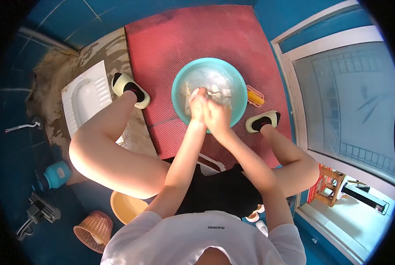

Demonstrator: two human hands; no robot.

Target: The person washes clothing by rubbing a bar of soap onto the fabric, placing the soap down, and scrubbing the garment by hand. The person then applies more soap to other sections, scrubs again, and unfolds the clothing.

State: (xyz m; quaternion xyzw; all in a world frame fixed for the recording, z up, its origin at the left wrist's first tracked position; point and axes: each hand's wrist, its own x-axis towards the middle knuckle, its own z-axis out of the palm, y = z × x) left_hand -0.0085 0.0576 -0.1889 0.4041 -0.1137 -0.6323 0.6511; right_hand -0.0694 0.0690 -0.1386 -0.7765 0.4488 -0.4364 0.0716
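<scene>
My left hand and my right hand are pressed together above a light-blue basin. Both are closed around a white cloth, most of which is hidden by my fingers. Below them, the basin holds foamy water and more pale, wet fabric. Where the cloth in my hands ends and the fabric in the water begins, I cannot make out.
A yellow bar in a pink soap dish lies right of the basin on the red mat. My slippered feet flank the basin. At left is a squat toilet; at lower left, a pink basket and yellow basin. A door stands right.
</scene>
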